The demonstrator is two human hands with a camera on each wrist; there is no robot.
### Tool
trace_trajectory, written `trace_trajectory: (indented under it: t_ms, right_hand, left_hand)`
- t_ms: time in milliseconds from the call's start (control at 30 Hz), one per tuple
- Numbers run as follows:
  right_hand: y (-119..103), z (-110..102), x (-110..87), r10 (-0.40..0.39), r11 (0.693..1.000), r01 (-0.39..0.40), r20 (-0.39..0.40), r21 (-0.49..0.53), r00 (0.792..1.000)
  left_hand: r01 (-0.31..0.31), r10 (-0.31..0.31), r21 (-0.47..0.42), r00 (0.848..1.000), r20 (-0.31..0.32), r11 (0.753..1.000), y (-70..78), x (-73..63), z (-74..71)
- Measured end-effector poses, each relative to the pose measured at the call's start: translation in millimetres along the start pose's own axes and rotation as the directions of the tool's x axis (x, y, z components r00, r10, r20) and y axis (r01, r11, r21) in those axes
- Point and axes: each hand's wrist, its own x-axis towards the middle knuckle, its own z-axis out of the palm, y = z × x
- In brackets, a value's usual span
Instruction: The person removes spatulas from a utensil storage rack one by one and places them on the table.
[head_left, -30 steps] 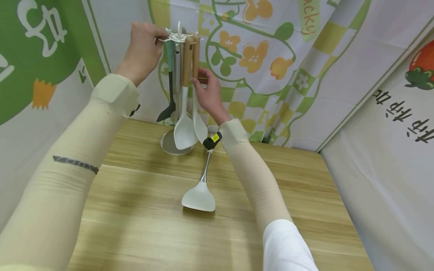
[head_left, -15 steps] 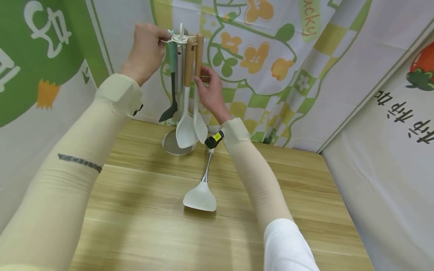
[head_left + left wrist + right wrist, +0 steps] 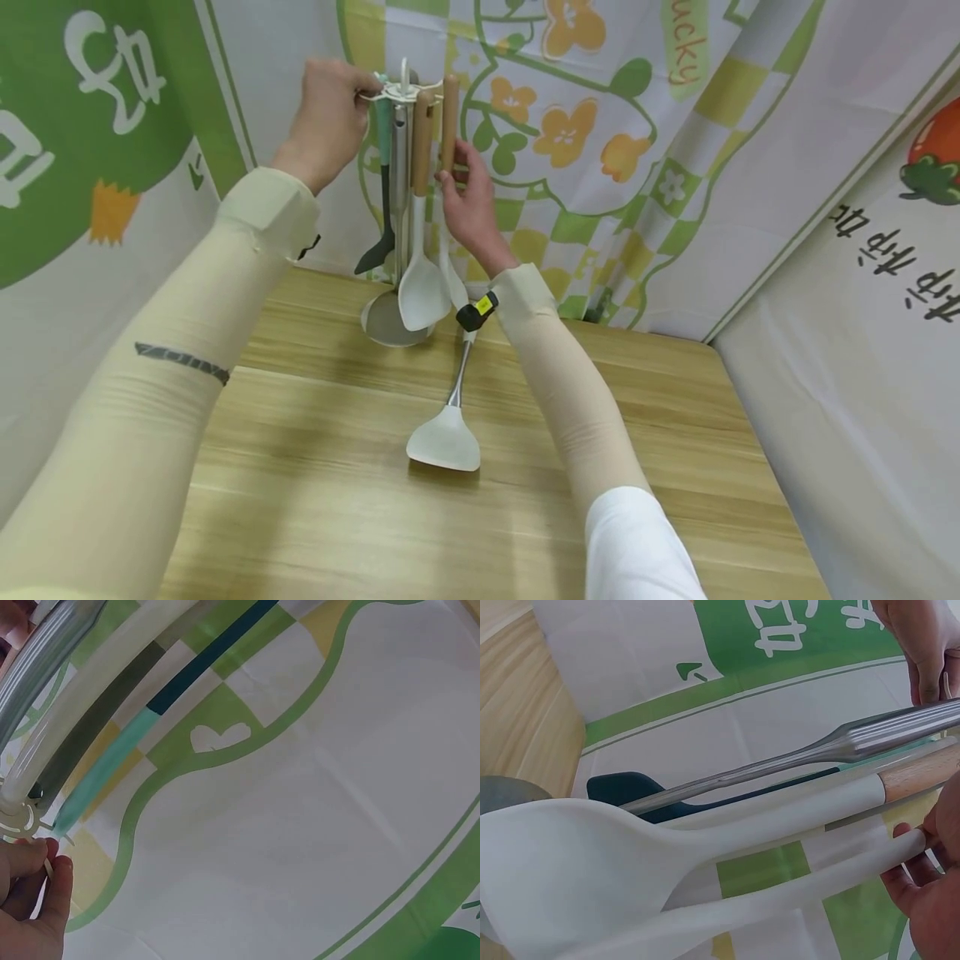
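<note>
A white utensil rack (image 3: 405, 93) with hooks round its top stands at the back of the table, on a round grey base (image 3: 393, 323). My left hand (image 3: 326, 121) pinches one of its hooks. My right hand (image 3: 474, 208) grips a wooden-handled white spoon (image 3: 450, 117) around its neck; its head is partly hidden. Also on the rack hang a wooden-handled white spatula (image 3: 577, 855), a dark utensil with a teal handle (image 3: 101, 772) and a metal-handled utensil (image 3: 810, 754) whose head is hidden. A white turner (image 3: 444, 442) with a metal handle lies on the table.
The wooden table (image 3: 337, 500) meets a patterned curtain (image 3: 570, 167) right behind the rack. A green and white wall panel (image 3: 112, 125) stands on the left, a white one (image 3: 840, 375) on the right.
The spoon in my right hand has shifted right, and its handle now stands apart from the hanging spatula's. My left hand still holds the rack. The head view has shifted slightly.
</note>
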Motion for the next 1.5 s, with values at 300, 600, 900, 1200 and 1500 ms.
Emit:
trace_trajectory:
  t_ms: [300, 600, 900, 1200, 1500]
  right_hand:
    - [-0.4, -2.7, -3.4, -0.025, 1.000, 0.025, -0.015, -0.007, 1.000]
    - [-3.1, -9.4, -6.8, -0.010, 1.000, 0.009, -0.029, -0.018, 1.000]
    - [1.6, -20.3, -10.3, -0.011, 1.000, 0.010, -0.024, -0.029, 1.000]
    - [8.8, -28.0, -12.7, -0.023, 1.000, 0.023, -0.031, -0.017, 0.999]
    - [-0.3, -38.4, -20.5, 0.034, 0.999, -0.036, -0.059, -0.032, 0.998]
  left_hand:
    - [-0.010, 0.010, 0.001, 1.000, -0.004, 1.000, 1.6, -0.3, -0.7]
    - [0.021, -0.020, -0.011, 1.000, 0.008, 1.000, 3.4, 0.7, -2.2]
    - [0.037, -0.037, 0.002, 0.999, 0.034, 0.999, 5.4, 1.6, -2.7]
    - [0.025, -0.025, 0.008, 0.999, 0.027, 1.000, 6.5, 1.3, -3.1]
    - [0.010, -0.011, 0.034, 1.000, 0.023, 0.999, 6.5, 0.1, -2.1]
